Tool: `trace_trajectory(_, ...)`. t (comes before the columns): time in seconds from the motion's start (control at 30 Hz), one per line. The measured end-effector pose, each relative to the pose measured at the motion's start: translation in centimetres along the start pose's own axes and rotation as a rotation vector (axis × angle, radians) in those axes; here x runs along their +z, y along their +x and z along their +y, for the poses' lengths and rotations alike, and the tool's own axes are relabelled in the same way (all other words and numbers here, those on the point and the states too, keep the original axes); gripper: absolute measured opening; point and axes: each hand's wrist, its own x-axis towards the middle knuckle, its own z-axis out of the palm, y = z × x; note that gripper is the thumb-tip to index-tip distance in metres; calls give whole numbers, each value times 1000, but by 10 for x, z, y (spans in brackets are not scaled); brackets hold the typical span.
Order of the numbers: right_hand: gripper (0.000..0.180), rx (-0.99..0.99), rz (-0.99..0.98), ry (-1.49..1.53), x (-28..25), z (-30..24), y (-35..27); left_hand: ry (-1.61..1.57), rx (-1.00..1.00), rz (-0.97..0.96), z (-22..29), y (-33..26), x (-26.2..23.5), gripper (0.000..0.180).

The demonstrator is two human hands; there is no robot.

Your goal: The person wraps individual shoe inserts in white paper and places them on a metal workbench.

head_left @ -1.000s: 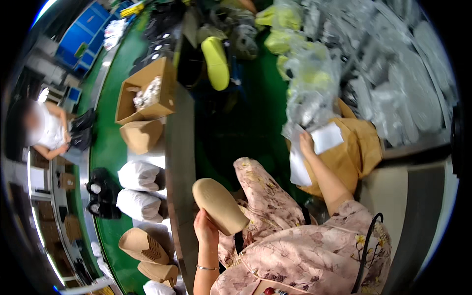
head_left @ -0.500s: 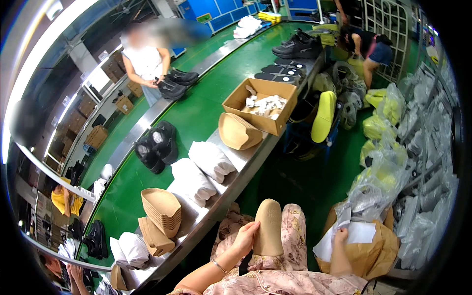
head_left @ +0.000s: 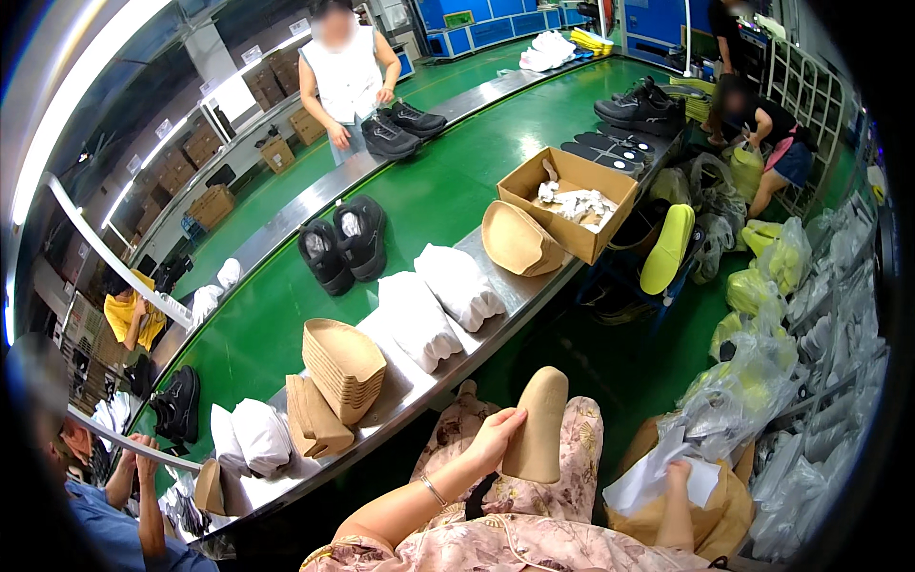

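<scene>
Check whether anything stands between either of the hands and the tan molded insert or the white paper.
Nothing visible does: the left hand holds the tan molded insert at its left edge, and the right hand holds the white paper at the brown bag.

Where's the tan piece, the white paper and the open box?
Tan piece (head_left: 538, 429), head view: its middle.
White paper (head_left: 637, 487), head view: its left part.
Open box (head_left: 575, 238), head view: near outer wall.
</scene>
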Motion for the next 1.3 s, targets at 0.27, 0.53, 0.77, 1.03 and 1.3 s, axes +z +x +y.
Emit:
trace_trajectory(0.27,12,-13,-20,-160,-28,-45,13,-53,9,-12,-5,4,-4,25)
trace_trajectory(0.53,16,18,-61,28,24,-35,-32,35,46,-8,-10,3,13,30)
trace_trajectory(0.77,23,-52,-52,93,66,-3,-48,33,60,25,-10,-1,4,32)
trace_trajectory(1.03,16,-482,72,-567,20,-10,-78,83,-19,77,-10,1,7,24)
trace_trajectory(1.3,30,-405,260,-421,53,-87,-102,8,-19,5,-24,3,-3,24)
